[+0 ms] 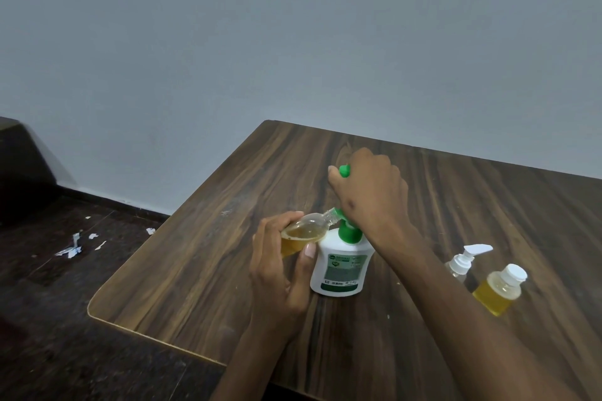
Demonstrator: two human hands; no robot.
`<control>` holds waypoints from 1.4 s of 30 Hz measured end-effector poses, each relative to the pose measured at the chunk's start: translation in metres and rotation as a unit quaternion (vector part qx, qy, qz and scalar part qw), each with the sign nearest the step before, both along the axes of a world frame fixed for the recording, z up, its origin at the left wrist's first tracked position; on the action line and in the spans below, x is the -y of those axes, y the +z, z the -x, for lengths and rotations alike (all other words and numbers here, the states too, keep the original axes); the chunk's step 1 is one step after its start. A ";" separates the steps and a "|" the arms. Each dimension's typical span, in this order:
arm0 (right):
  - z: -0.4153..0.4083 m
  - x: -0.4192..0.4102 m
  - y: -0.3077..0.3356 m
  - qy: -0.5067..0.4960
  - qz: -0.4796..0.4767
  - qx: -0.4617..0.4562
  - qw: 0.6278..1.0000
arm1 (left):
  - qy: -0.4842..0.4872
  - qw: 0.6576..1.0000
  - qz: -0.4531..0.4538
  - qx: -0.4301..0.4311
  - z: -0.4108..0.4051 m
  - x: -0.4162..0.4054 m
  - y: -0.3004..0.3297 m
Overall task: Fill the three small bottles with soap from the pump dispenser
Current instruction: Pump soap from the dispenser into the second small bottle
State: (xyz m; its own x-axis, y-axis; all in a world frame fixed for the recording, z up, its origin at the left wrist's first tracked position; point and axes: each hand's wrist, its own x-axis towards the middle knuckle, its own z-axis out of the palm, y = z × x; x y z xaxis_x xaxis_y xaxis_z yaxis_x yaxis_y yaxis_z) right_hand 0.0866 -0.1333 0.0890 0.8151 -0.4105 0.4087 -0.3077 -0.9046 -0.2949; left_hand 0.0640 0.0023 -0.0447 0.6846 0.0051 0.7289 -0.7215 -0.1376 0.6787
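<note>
At a dark wood table against a grey wall, your left hand is gripping a bottle lying near-level, neck pointing right into the dispenser spout, while your right hand is curling over its green pump head.

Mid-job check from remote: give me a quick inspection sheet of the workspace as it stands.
Surface: wooden table, dark grain, against a grey wall.
Job's things: white pump dispenser with green pump, upright; tilted small bottle, part filled with amber soap, its mouth at the nozzle; capped small bottle of amber soap to the right; clear pump bottle beside it.
Clutter: paper scraps on the floor to the left.
Hands: left hand holds the tilted bottle; right hand grips the green pump head.
Cables: nothing seen.
Surroundings: dark floor, bare wall.
</note>
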 end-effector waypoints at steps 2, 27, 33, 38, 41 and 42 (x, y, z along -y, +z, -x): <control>0.000 0.001 0.002 0.003 0.008 0.003 1.000 | 0.002 1.000 -0.001 -0.001 0.000 0.000 0.000; 0.002 0.000 0.004 -0.003 -0.005 -0.015 1.000 | 0.005 1.000 0.001 0.001 -0.001 0.001 -0.002; 0.004 0.000 0.005 -0.003 -0.016 -0.019 1.000 | 0.004 1.000 -0.001 -0.001 -0.001 0.000 -0.001; 0.002 0.001 0.007 0.006 -0.003 -0.014 1.000 | 0.006 1.000 -0.003 0.001 -0.002 0.000 -0.002; 0.003 0.001 0.003 0.001 -0.015 -0.020 1.000 | 0.007 1.000 -0.010 0.001 -0.001 0.001 -0.002; 0.002 0.002 0.003 0.001 -0.015 -0.020 1.000 | 0.007 1.000 -0.011 0.004 -0.001 0.001 -0.001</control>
